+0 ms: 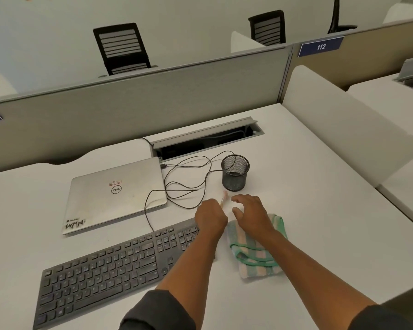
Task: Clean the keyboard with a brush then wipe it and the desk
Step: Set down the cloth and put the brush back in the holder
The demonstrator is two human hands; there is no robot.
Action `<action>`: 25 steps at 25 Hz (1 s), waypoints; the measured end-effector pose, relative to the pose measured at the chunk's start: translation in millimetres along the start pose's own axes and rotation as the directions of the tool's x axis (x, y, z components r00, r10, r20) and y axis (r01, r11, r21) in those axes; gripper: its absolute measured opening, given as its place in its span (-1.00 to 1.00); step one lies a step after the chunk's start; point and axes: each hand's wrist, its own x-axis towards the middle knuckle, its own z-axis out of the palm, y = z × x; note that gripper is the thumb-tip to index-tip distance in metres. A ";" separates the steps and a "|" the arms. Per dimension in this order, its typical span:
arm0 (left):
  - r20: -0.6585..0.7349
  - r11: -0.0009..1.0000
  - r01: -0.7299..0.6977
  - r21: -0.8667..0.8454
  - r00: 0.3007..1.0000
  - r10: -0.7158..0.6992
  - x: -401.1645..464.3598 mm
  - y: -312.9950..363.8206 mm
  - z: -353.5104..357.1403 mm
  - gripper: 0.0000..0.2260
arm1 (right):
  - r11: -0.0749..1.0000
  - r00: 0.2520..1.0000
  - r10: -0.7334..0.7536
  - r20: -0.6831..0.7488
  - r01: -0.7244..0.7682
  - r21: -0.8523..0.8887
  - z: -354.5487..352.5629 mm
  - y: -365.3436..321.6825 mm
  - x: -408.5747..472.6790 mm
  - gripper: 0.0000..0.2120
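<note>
The left hand (210, 216) is curled in a fist round a thin pale brush (224, 198), whose blurred tip pokes out past the knuckles toward the mesh pen cup (235, 172). The right hand (250, 214) hovers with fingers spread and loosely bent, holding nothing, above the striped cloth (255, 253) that lies just off the right end of the keyboard (110, 270). The keyboard sits along the near edge of the counter (320, 210), in front of a closed laptop (115, 194). This looks like the brush being taken up or put away; which one cannot be told. If brushing is done, next comes gripping the cloth.
</note>
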 end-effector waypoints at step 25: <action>-0.236 0.891 -0.420 -0.175 0.896 0.376 104.9 77.2 -145.3 -0.94 | 0.983 0.985 -0.028 -0.170 0.058 0.177 -93.7 -39.4 139.4 -0.86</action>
